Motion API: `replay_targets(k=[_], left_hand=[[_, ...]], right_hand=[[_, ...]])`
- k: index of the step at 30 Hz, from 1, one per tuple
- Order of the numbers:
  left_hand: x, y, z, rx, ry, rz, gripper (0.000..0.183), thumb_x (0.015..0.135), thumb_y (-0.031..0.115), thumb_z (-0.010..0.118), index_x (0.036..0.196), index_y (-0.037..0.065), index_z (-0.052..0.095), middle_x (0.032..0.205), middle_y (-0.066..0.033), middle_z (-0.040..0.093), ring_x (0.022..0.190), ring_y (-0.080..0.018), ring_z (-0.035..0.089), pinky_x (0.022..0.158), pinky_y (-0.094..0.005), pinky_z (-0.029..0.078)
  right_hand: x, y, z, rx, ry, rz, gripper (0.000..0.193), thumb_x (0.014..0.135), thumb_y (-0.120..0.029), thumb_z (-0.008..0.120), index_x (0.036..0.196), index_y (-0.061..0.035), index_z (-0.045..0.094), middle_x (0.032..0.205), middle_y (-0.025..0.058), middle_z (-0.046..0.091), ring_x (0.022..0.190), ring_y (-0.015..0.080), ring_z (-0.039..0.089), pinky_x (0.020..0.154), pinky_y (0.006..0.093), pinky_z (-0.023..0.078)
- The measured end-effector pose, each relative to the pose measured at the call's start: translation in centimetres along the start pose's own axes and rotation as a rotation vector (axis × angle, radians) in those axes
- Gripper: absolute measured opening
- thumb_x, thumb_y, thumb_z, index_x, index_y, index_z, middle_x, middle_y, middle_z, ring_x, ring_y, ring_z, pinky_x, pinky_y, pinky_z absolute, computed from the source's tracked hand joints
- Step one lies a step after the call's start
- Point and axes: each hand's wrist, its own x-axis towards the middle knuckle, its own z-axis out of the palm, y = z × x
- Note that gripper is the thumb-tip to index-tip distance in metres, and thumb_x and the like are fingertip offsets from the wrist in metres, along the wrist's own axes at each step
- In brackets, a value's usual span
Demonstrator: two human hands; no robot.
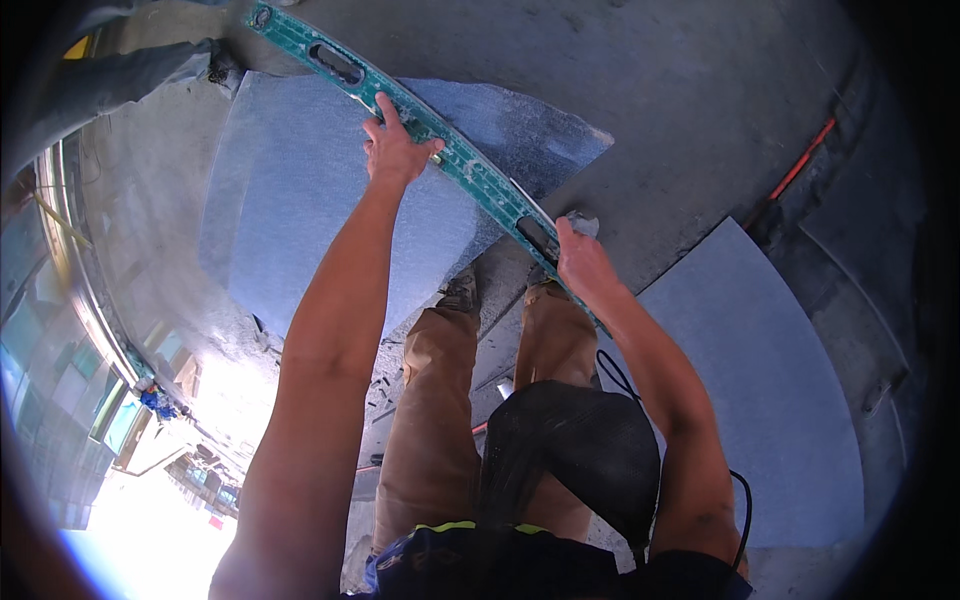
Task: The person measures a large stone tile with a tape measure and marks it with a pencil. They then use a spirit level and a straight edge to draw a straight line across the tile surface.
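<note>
A long teal spirit level [475,175] lies slantwise across a grey fibrous-looking sheet [320,190] on the floor. My left hand [396,155] presses down near the level's middle, fingers spread; forefinger and thumb rest on the level while the other fingers reach past its edge. Close to the level's near end, my right hand [585,262] is closed beside its long edge. A thin light strip shows along that edge just ahead of the hand, but what the fingers hold is hidden. A pale crumpled bit [583,223] sits by the right knuckles.
Another grey curved-edge sheet [760,400] lies on the right. Beyond it runs an orange-red cord or rod [803,158]. A black cable [742,515] hangs by my right arm. Another person's trouser leg [130,85] is at far left. Dark scraps [380,390] litter the floor near my feet.
</note>
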Motion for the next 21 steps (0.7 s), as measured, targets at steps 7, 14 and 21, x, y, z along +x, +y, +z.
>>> replay_targets(k=[7, 14, 21], left_hand=[[-0.1, -0.1, 0.0, 0.000, 0.003, 0.013, 0.121, 0.071, 0.038, 0.083, 0.153, 0.020, -0.004, 0.145, -0.0201, 0.023, 0.127, -0.0458, 0.039, 0.101, -0.0496, 0.043], [-0.1, 0.1, -0.3, 0.007, -0.005, 0.005, 0.121, 0.071, 0.039, 0.083, 0.153, 0.020, -0.004, 0.144, -0.0207, 0.023, 0.126, -0.0464, 0.039, 0.101, -0.0505, 0.043], [-0.3, 0.0, -0.3, 0.006, -0.012, 0.007, 0.121, 0.071, 0.039, 0.083, 0.153, 0.019, -0.004, 0.144, -0.0204, 0.023, 0.127, -0.0466, 0.039, 0.102, -0.0510, 0.042]], right_hand=[[-1.2, -0.5, -0.6, -0.053, -0.024, 0.055, 0.018, 0.088, -0.004, 0.046, 0.105, -0.0049, 0.041, 0.083, 0.0245, 0.062, 0.073, 0.0437, 0.063, 0.064, 0.0531, 0.050], [2.8, -1.8, 0.2, -0.022, 0.043, -0.028, 0.013, 0.089, -0.004, 0.046, 0.101, -0.0051, 0.040, 0.082, 0.0240, 0.062, 0.074, 0.0441, 0.063, 0.063, 0.0533, 0.050], [-2.8, -0.1, 0.0, -0.058, -0.016, 0.090, 0.011, 0.090, -0.005, 0.046, 0.100, -0.0051, 0.041, 0.085, 0.0254, 0.062, 0.074, 0.0438, 0.063, 0.065, 0.0533, 0.051]])
